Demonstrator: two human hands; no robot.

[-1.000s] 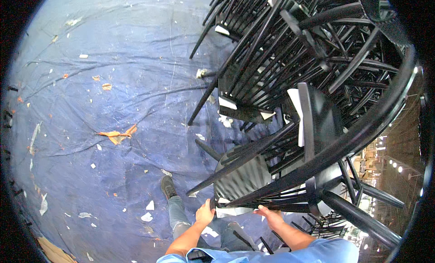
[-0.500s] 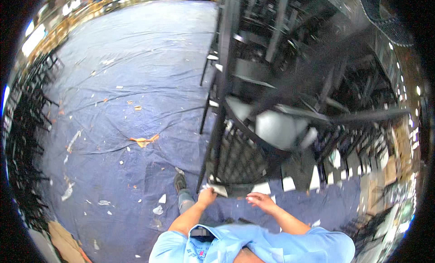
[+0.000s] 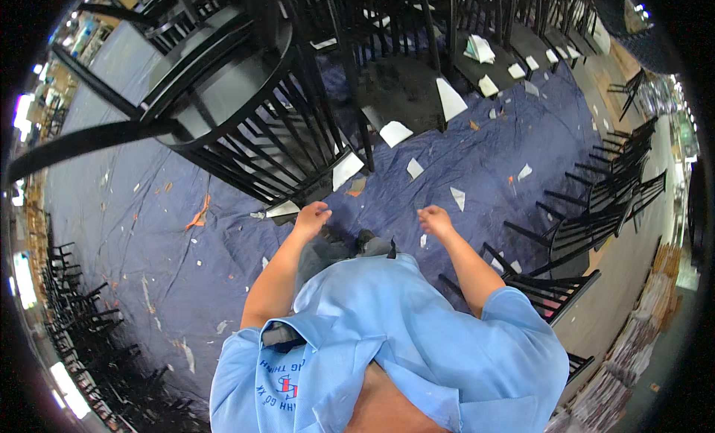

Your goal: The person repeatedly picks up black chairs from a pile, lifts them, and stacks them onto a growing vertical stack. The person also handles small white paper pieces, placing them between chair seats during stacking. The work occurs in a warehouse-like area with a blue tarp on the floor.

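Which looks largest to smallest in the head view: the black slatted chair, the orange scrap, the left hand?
1. black slatted chair
2. left hand
3. orange scrap
The chair's nearness exaggerates it; hand versus scrap is close.

Two hands in view: left hand (image 3: 311, 218), right hand (image 3: 435, 221). One blue tarp (image 3: 134, 232) beneath them; one orange scrap (image 3: 198, 215) left of the left hand

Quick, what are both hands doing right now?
Left hand: closed on the black chair.
Right hand: loosely curled, holding nothing, above the blue tarp.
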